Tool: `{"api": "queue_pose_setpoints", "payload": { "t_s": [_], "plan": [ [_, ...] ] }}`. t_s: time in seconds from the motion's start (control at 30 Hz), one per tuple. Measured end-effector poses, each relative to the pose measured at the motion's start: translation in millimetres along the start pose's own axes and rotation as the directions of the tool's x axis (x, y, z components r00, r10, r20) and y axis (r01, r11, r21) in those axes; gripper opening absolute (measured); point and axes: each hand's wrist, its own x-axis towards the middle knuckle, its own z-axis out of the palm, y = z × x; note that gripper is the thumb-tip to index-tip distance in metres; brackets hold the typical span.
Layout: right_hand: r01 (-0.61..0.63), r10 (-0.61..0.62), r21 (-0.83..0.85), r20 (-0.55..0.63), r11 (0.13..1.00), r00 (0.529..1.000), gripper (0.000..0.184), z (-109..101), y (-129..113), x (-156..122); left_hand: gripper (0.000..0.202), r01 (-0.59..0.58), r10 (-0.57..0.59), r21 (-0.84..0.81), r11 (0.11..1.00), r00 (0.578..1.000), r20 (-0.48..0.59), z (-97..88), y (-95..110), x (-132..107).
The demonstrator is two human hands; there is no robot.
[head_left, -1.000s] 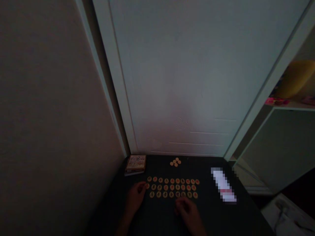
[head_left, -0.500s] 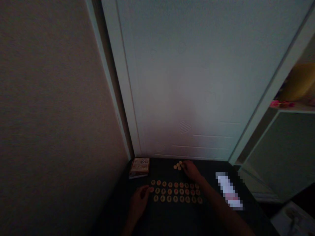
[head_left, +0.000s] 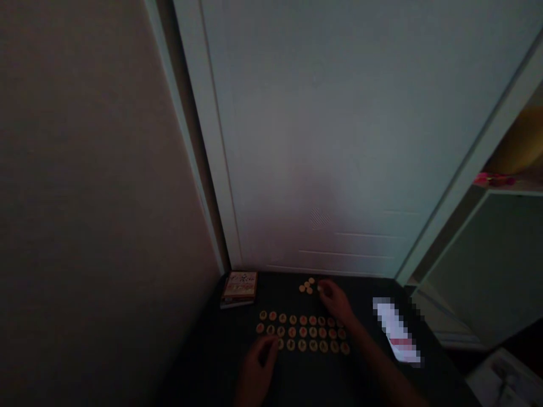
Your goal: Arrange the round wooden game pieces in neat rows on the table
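Observation:
Three rows of round Chinese chess pieces, marked with red and dark characters, lie on a dark table. My left hand is closed in a pinch at the left end of the nearest row. Its fingertips cover that end, so whatever they hold is hidden. My right hand is closed too, above the right part of the rows. A pale disc, seemingly a chess piece, shows at its fingertips. Just left of it lies a small cluster of pale, face-down pieces.
A stacked box or book sits at the back left of the table. On the right lies a blurred-out bright object. A white panel rises behind the table, and a wall stands to the left.
My left hand has moved right and nearer, from the middle row's left end to the nearest row's. My right hand has drawn slightly right, away from the cluster, with a pale disc at its fingertips.

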Motion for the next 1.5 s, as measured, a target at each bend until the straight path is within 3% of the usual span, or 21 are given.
{"api": "queue_pose_setpoints", "payload": {
  "t_s": [0.17, 0.27, 0.37, 0.63, 0.87, 1.17, 1.37, 1.5],
  "plan": [
    [-0.109, 0.104, 0.026, 0.145, 0.994, 0.984, 0.035, -2.8, 15.0, -68.0, 0.052, 0.147, -0.107, -0.193, 0.97, 0.973, 0.207, 36.4, 2.9, -22.9],
    [-0.269, 0.238, 0.172, 0.181, 0.948, 0.954, 0.044, 12.2, 25.6, -117.4, 0.05, 0.146, -0.069, -0.255, 0.956, 0.955, 0.289, 54.7, 0.6, -33.5],
    [-0.302, 0.258, 0.254, 0.192, 0.919, 0.947, 0.047, 26.1, 33.7, -142.1, 0.045, 0.118, -0.027, -0.269, 0.956, 0.948, 0.318, 64.1, -2.8, -37.4],
    [-0.301, 0.261, 0.267, 0.175, 0.916, 0.949, 0.047, 30.8, 39.4, -141.9, 0.046, 0.085, -0.025, -0.201, 0.976, 0.959, 0.284, 66.2, -15.4, -34.0],
    [-0.269, 0.241, 0.22, 0.144, 0.938, 0.96, 0.045, 32.4, 41.0, -145.5, 0.045, 0.042, -0.012, -0.114, 0.993, 0.967, 0.256, 61.6, -11.1, -30.5],
    [-0.298, 0.275, 0.244, 0.122, 0.923, 0.954, 0.048, 37.5, 55.6, -148.7, 0.041, 0.016, 0.012, -0.081, 0.997, 0.941, 0.339, 56.0, -15.4, -27.5],
    [-0.28, 0.252, 0.224, 0.146, 0.934, 0.957, 0.044, 34.8, 48.3, -148.4, 0.036, -0.044, 0.073, -0.085, 0.995, 0.921, 0.382, 51.9, -16.4, -31.1],
    [-0.28, 0.267, 0.176, 0.091, 0.944, 0.959, 0.045, 37.1, 45.1, -148.3, 0.035, -0.052, 0.085, -0.101, 0.994, 0.932, 0.354, 50.4, -8.4, -32.9]
  ]
}}
